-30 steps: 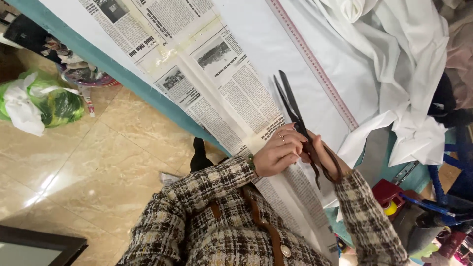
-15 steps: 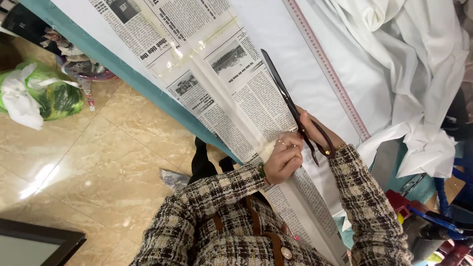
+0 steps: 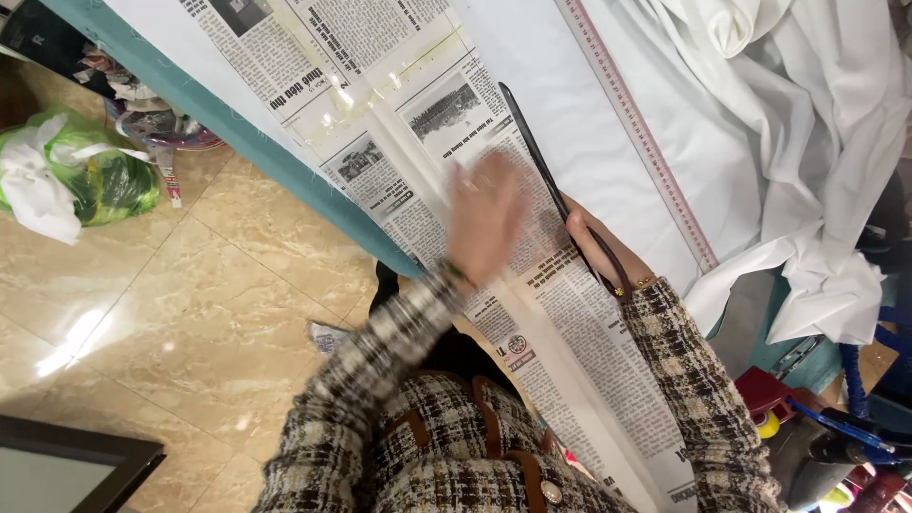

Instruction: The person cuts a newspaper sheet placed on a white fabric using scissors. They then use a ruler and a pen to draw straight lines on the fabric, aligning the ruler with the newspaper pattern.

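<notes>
On the work table [image 3: 237,128], edged in teal and covered with white fabric [image 3: 589,142], lie sheets of newspaper [image 3: 446,123] joined with clear tape. Below the table edge the floor is glossy beige tile [image 3: 171,313].

The right hand [image 3: 594,242] grips the dark handles of a pair of long black scissors [image 3: 546,180], fingers closed around them. The blades lie close together and run up and away from the hand, over the newspaper near its right edge. The left hand [image 3: 484,218] is blurred; it lies flat on the newspaper just left of the blades, fingers extended, holding nothing.

A long ruler [image 3: 636,133] lies on the fabric to the right of the scissors, apart from them. Bunched white cloth [image 3: 807,114] is heaped at the far right. A green plastic bag [image 3: 81,180] sits on the floor at left. Both checked tweed sleeves [image 3: 399,380] fill the lower view and hide part of the newspaper.
</notes>
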